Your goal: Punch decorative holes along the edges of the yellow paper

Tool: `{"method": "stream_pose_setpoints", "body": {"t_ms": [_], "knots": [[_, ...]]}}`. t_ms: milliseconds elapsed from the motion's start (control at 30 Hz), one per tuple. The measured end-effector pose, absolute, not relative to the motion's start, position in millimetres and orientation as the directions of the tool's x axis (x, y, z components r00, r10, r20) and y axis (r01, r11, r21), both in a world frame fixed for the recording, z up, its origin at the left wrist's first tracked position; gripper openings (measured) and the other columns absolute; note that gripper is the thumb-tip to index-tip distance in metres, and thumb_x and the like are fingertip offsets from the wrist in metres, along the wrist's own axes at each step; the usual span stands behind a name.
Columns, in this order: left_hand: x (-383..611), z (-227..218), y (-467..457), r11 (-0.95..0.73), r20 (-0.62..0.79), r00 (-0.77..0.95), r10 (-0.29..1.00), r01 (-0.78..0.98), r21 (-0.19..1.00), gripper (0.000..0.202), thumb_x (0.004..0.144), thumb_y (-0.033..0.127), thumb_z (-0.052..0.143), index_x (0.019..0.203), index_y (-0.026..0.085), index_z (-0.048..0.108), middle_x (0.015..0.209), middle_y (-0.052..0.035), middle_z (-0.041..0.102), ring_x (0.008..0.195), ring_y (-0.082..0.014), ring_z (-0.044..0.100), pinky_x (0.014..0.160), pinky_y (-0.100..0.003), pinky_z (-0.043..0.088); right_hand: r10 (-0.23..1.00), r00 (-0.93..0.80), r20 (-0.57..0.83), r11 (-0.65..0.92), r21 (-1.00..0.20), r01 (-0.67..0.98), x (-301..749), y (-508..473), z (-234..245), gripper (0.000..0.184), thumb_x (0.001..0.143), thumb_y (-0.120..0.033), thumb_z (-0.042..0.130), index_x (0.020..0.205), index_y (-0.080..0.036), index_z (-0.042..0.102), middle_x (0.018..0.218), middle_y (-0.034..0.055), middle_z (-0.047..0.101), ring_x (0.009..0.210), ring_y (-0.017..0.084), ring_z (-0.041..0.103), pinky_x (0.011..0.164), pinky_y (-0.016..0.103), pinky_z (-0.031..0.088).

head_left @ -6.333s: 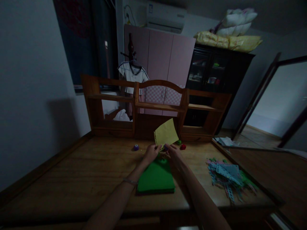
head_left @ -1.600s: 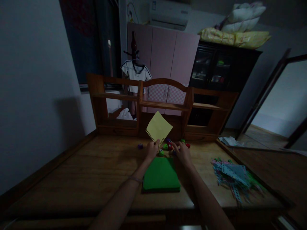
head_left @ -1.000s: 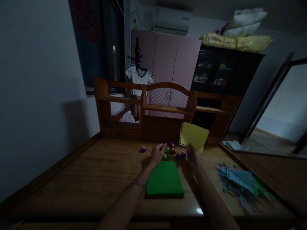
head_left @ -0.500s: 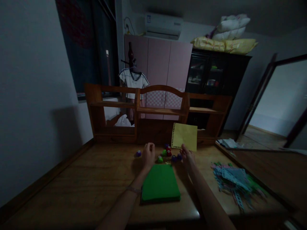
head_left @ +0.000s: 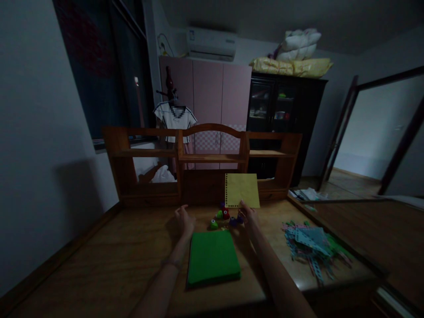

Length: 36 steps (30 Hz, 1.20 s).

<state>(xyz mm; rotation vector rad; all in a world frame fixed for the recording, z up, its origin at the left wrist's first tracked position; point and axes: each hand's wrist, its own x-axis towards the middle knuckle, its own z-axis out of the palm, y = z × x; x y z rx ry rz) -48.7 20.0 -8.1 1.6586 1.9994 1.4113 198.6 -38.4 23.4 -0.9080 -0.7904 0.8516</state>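
My right hand (head_left: 249, 216) pinches the lower edge of a yellow paper sheet (head_left: 242, 189) with a row of punched holes down its left side, and holds it upright above the wooden desk (head_left: 99, 256). My left hand (head_left: 184, 219) rests on the desk to the left, fingers curled down; what lies under them is hidden. Between the hands sit small craft punches: a green one (head_left: 213, 224), a red one (head_left: 226, 215) and a purple one (head_left: 233, 221). A stack of green paper (head_left: 213, 263) lies just in front of both hands.
A wooden shelf unit (head_left: 205, 157) stands along the back of the desk. A heap of blue, green and pink punched paper strips (head_left: 311, 247) lies at the right. The desk's right edge runs beside a doorway. The room is dim.
The yellow sheet passed from my left hand to my right and moved to the right. My left hand went left over the spot where a lone purple punch sat. The view shifted.
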Motion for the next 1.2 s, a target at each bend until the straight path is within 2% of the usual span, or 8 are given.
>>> {"method": "stream_pose_setpoints", "body": {"t_ms": [100, 300, 433, 533, 700, 833, 967, 1200], "knots": [[-47.2, -9.5, 24.2, -0.094, 0.388, -0.321, 0.864, 0.654, 0.751, 0.05, 0.062, 0.003, 0.054, 0.108, 0.022, 0.048, 0.11, -0.0073, 0.042, 0.097, -0.0179, 0.052, 0.082, -0.028, 0.04, 0.857, 0.499, 0.13, 0.347, -0.861, -0.371, 199.4, -35.1, 19.8, 0.031, 0.061, -0.042, 0.072, 0.071, -0.021, 0.052, 0.064, -0.0001, 0.059, 0.057, 0.014, 0.057, 0.053, 0.026, 0.048], [-37.6, -13.1, 25.4, -0.104, 0.353, -0.254, 0.901, 0.662, 0.742, 0.043, 0.068, 0.011, 0.055, 0.108, 0.023, 0.049, 0.106, -0.0065, 0.051, 0.092, -0.0175, 0.056, 0.078, -0.025, 0.04, 0.868, 0.492, 0.067, 0.317, -0.837, -0.446, 202.8, -27.9, 17.5, 0.034, 0.055, -0.039, 0.076, 0.07, -0.018, 0.055, 0.064, 0.0003, 0.061, 0.052, 0.013, 0.057, 0.05, 0.024, 0.046], [-33.8, -22.5, 31.5, -0.183, 0.366, -0.191, 0.911, 0.609, 0.772, 0.043, 0.066, 0.01, 0.057, 0.106, 0.023, 0.048, 0.103, -0.0056, 0.055, 0.086, -0.0156, 0.058, 0.076, -0.024, 0.042, 0.869, 0.489, 0.072, 0.327, -0.826, -0.46, 203.9, -29.0, 18.9, 0.033, 0.054, -0.038, 0.077, 0.066, -0.019, 0.054, 0.058, -0.0015, 0.058, 0.049, 0.012, 0.055, 0.048, 0.024, 0.044], [-31.7, -28.9, 37.1, -0.272, 0.41, -0.147, 0.9, 0.547, 0.792, 0.04, 0.064, 0.011, 0.06, 0.102, 0.023, 0.05, 0.104, -0.0048, 0.055, 0.088, -0.0147, 0.058, 0.077, -0.023, 0.042, 0.862, 0.503, 0.062, 0.32, -0.837, -0.444, 203.0, -31.2, 20.7, 0.031, 0.056, -0.038, 0.077, 0.067, -0.019, 0.054, 0.06, -0.001, 0.059, 0.051, 0.012, 0.055, 0.05, 0.025, 0.046], [-30.6, -22.7, 34.3, -0.373, 0.508, -0.147, 0.849, 0.513, 0.773, 0.031, 0.068, 0.032, 0.064, 0.096, 0.021, 0.056, 0.096, -0.0055, 0.057, 0.087, -0.0179, 0.058, 0.076, -0.027, 0.043, 0.868, 0.492, 0.066, 0.304, -0.854, -0.423, 201.1, -33.1, 20.8, 0.032, 0.056, -0.039, 0.076, 0.07, -0.017, 0.057, 0.063, 0.0006, 0.061, 0.054, 0.013, 0.057, 0.052, 0.025, 0.047], [-29.2, -4.1, 20.7, -0.417, 0.583, -0.197, 0.788, 0.526, 0.741, 0.029, 0.077, 0.045, 0.051, 0.09, 0.02, 0.059, 0.091, -0.0063, 0.058, 0.087, -0.0201, 0.056, 0.08, -0.032, 0.042, 0.862, 0.5, 0.086, 0.306, -0.874, -0.376, 200.3, -31.5, 19.2, 0.035, 0.057, -0.043, 0.075, 0.072, -0.017, 0.058, 0.064, 0.0022, 0.062, 0.054, 0.014, 0.058, 0.051, 0.025, 0.046], [-23.3, 9.3, 9.2, -0.498, 0.639, -0.159, 0.752, 0.498, 0.71, 0.031, 0.083, 0.044, 0.042, 0.091, 0.019, 0.06, 0.093, -0.0062, 0.058, 0.091, -0.0199, 0.056, 0.083, -0.033, 0.041, 0.866, 0.495, 0.069, 0.284, -0.883, -0.374, 198.6, -31.5, 20.2, 0.038, 0.055, -0.045, 0.075, 0.072, -0.016, 0.058, 0.064, 0.0029, 0.063, 0.053, 0.014, 0.057, 0.051, 0.025, 0.046], [-13.9, 11.7, 3.0, -0.583, 0.672, -0.069, 0.737, 0.438, 0.684, 0.027, 0.084, 0.04, 0.044, 0.089, 0.019, 0.06, 0.091, -0.0061, 0.059, 0.089, -0.0187, 0.056, 0.082, -0.031, 0.042, 0.876, 0.477, 0.074, 0.256, -0.909, -0.328, 196.8, -32.8, 18.5, 0.036, 0.056, -0.045, 0.075, 0.069, -0.016, 0.057, 0.061, 0.0025, 0.061, 0.051, 0.014, 0.055, 0.047, 0.025, 0.044]]}}
